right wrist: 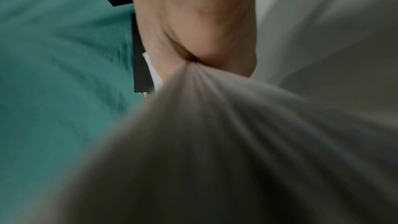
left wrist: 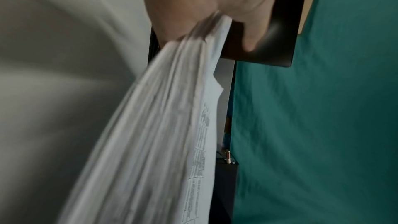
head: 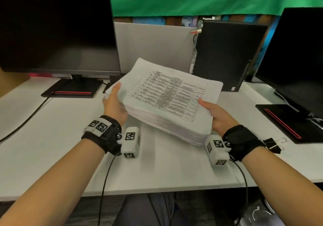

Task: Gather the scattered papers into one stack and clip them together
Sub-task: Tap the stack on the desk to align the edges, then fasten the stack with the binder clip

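Head view: thick paper stack (head: pixel 167 101) raised above counter (head: pixel 52 135), gripped at opposite edges by left hand (head: pixel 114 101) and right hand (head: pixel 216 115); uneven edges liable to fan and slip; clip (head: pixel 273 145) lying unused near right wrist.

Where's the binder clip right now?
In the head view the binder clip lies on the white desk, just right of the right wrist strap, in front of the right monitor's base; neither hand holds it.

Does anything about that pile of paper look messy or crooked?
Slightly. The paper stack, held tilted off the desk by the left hand and right hand, has uneven, fanned edges. Nothing is torn.
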A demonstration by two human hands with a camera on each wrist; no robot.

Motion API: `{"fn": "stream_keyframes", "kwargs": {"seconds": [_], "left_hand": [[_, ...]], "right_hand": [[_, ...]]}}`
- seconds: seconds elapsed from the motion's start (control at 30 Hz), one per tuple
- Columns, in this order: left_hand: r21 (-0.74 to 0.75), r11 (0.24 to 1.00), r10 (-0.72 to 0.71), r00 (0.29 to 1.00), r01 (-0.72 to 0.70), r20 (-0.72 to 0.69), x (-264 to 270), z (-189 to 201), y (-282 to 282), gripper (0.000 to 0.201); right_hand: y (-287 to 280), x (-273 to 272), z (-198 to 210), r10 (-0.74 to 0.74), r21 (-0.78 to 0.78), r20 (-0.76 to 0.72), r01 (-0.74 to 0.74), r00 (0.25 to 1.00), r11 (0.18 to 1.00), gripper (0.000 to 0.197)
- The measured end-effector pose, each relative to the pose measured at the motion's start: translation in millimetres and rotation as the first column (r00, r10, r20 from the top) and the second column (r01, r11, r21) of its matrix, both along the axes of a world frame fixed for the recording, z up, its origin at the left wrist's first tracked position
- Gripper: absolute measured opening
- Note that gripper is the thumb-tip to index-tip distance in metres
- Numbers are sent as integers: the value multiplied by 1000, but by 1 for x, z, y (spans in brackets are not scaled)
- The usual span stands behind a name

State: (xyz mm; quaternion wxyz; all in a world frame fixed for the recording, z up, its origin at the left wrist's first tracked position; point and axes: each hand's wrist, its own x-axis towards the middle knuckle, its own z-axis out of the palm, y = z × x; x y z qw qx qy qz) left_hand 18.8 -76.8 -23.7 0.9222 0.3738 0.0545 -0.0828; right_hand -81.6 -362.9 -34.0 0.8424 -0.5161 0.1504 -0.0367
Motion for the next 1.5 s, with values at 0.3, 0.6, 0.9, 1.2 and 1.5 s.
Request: {"fn": "stream_keyframes", "kwargs": {"seconds": [0.3, 0.6, 0.9, 1.2, 1.5], "left_hand": [[309, 920, 240, 970, -241, 42, 30, -16, -9, 42], [681, 730, 60, 989, 51, -138, 54, -73, 7, 58], [627, 724, -284, 953, 288, -110, 18, -61, -53, 37], [570, 724, -380, 914, 388, -140, 14, -63, -70, 32], [512, 753, -405, 905, 413, -134, 22, -72, -69, 33]], "right_hand": [[1, -7, -11, 83, -91, -2, -83, 997, 992, 43], [-108, -65, 45, -493, -904, -413, -409, 766, 121, 60], [-127, -88, 20, -640, -743, -515, -669, 570, 1, 56], [-55, 18, 119, -126, -862, 200, 235, 972, 448, 9], [42, 139, -12, 59, 197, 75, -73, 995, 978, 13]]}}
